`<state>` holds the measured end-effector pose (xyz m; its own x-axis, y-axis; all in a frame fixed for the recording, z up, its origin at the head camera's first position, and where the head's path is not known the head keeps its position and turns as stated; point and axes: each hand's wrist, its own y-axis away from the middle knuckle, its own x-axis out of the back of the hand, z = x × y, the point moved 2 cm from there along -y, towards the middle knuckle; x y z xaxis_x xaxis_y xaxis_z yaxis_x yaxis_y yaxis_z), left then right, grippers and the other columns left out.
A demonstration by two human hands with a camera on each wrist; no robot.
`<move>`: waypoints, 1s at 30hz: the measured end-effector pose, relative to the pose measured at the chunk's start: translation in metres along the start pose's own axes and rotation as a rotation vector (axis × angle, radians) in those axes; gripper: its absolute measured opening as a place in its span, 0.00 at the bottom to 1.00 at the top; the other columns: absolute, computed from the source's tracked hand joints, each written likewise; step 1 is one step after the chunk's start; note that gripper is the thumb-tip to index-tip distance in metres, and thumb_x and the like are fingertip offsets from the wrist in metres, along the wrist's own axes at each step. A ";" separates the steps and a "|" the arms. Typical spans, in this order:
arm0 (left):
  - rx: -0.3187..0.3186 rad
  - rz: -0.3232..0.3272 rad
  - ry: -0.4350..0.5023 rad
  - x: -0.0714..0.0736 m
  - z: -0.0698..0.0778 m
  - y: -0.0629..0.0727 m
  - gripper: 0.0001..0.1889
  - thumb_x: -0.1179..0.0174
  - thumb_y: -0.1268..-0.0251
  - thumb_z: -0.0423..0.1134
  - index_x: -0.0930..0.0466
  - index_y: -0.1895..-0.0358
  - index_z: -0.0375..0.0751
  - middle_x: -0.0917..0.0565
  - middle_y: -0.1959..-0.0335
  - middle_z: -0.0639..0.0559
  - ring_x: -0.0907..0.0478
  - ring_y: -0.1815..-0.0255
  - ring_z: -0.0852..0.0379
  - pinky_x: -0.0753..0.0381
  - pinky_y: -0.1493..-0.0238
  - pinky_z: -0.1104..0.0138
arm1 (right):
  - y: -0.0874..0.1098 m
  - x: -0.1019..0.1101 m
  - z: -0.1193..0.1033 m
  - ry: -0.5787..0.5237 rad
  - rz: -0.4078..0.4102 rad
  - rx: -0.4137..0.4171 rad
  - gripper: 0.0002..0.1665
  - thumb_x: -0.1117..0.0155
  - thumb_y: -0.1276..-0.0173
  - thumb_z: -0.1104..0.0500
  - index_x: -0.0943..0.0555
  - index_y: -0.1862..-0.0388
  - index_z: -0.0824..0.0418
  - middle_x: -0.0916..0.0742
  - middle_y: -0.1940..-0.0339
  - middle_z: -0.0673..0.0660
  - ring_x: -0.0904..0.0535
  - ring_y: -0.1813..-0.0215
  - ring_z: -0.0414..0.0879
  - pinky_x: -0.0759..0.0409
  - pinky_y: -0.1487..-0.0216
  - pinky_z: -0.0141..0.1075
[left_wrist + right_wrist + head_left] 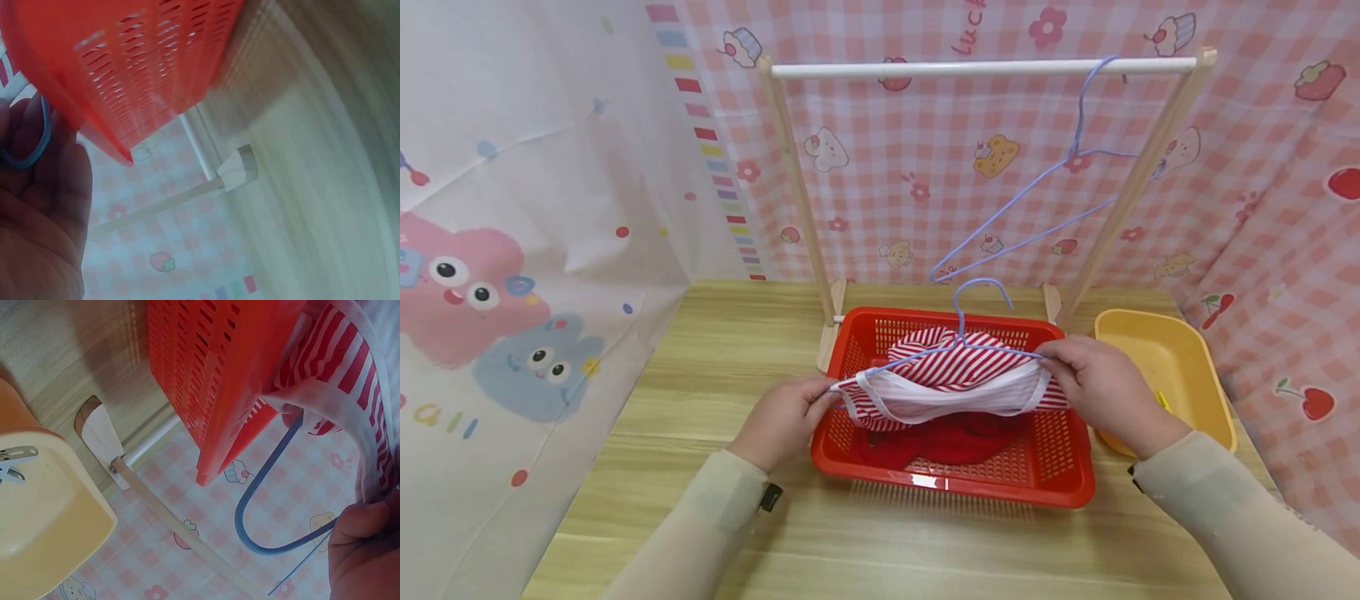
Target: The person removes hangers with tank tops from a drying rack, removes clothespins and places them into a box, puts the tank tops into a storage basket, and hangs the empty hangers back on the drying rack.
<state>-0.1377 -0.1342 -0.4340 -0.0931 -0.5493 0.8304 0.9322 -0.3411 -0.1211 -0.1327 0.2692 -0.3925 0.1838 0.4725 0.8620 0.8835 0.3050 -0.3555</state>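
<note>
Over the red basket (955, 487) lies a red-and-white striped top (958, 367) with white trim round its neck opening. A light-blue clothes hanger (961, 312) runs along the opening, its hook pointing up. My left hand (786, 421) pinches the top's left edge at the hanger's end. In the left wrist view, the hanger's looped end (45, 128) lies against the left fingers. My right hand (1105, 387) pinches the top's right shoulder together with the hanger bar. In the right wrist view, the hanger's rounded end (247, 528) sticks out beside the trim.
Red cloth (955, 442) lies inside the basket. Behind stands a wooden rack with a white rail (925, 70), and a second blue hanger (1000, 208) hangs at its right. A yellow tray (1210, 375) sits at the right, with a metal clip (19, 453) in it.
</note>
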 end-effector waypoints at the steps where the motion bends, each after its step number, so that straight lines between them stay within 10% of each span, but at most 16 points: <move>1: 0.008 -0.006 0.014 0.001 0.000 0.000 0.09 0.36 0.24 0.41 0.10 0.48 0.47 0.11 0.59 0.54 0.18 0.61 0.57 0.14 0.50 0.57 | 0.000 0.000 0.000 -0.003 0.000 -0.003 0.06 0.29 0.30 0.65 0.11 0.55 0.59 0.09 0.60 0.56 0.13 0.58 0.52 0.14 0.51 0.56; 30: 0.011 0.017 0.077 0.003 -0.005 -0.001 0.14 0.36 0.25 0.38 0.11 0.42 0.44 0.09 0.47 0.49 0.12 0.43 0.47 0.14 0.39 0.51 | 0.006 -0.002 0.011 0.003 -0.074 -0.080 0.12 0.31 0.28 0.65 0.12 0.47 0.61 0.10 0.56 0.60 0.14 0.54 0.58 0.16 0.47 0.59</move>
<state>-0.1403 -0.1397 -0.4344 -0.1035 -0.6124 0.7838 0.9378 -0.3227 -0.1282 -0.1326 0.2790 -0.4005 0.1176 0.4488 0.8858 0.9264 0.2718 -0.2607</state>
